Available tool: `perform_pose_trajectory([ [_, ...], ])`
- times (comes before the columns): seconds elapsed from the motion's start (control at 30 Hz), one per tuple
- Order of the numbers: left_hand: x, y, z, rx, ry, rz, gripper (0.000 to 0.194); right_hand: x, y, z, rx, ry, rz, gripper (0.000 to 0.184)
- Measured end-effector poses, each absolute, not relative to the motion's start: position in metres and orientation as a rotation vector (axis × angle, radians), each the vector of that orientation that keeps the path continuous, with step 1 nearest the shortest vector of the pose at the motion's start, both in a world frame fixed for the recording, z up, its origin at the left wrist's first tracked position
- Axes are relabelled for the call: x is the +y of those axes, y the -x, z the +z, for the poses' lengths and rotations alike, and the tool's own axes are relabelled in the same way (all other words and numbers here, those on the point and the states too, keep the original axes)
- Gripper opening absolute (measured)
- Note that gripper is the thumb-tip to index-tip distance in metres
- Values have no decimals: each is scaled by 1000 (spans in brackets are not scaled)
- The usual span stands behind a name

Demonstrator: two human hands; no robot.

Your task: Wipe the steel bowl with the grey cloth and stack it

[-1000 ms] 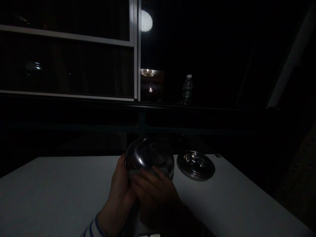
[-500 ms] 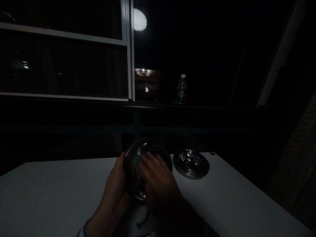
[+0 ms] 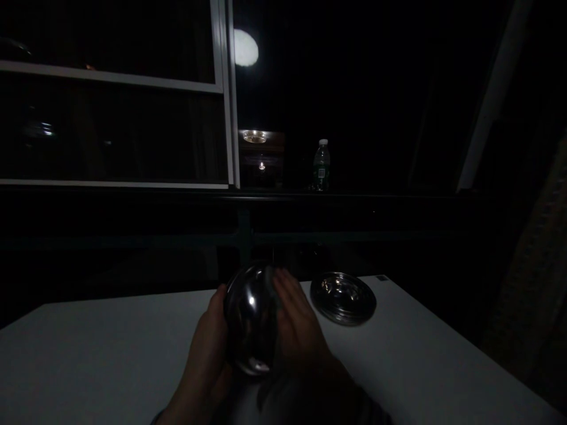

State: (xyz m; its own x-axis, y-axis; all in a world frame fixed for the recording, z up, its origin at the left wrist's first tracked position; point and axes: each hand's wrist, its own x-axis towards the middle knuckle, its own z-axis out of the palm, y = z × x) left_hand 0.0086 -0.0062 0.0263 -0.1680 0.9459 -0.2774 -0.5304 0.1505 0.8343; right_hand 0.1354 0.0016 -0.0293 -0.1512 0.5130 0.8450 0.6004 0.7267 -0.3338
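The scene is very dark. My left hand (image 3: 204, 354) grips the left side of a shiny steel bowl (image 3: 248, 321), held above the white table (image 3: 88, 354) and tilted on its edge. My right hand (image 3: 299, 321) lies against the bowl's right side with fingers together and stretched along it, pressing what looks like a dark cloth; the cloth is hard to make out. A flat steel plate (image 3: 343, 298) rests on the table just right of my hands.
Beyond the table's far edge runs a dark ledge with a plastic water bottle (image 3: 321, 165) standing on it. A white-framed window (image 3: 221, 94) reflects a round lamp. The table's right edge slants off at the right.
The bowl has turned from facing me to standing more on edge. My right hand slid up and over its surface to the right side. The view shifted slightly right.
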Motion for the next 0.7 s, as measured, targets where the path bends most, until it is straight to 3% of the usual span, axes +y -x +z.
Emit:
perform_pose_trajectory([
  [0.1,-12,-9,26,1111,-727,1334,30,21,-162,-28,-1449,1076,209,40],
  [0.2,-17,-11,23,1148,-899,1262,32,21,-168,-21,-1375,1087,305,36],
  [0.47,-20,-19,23,994,-561,1188,46,-13,-131,-5,-1875,793,-268,35],
  [0.7,-14,0,40,862,-503,1291,41,-28,-107,-16,-2148,629,-590,34],
])
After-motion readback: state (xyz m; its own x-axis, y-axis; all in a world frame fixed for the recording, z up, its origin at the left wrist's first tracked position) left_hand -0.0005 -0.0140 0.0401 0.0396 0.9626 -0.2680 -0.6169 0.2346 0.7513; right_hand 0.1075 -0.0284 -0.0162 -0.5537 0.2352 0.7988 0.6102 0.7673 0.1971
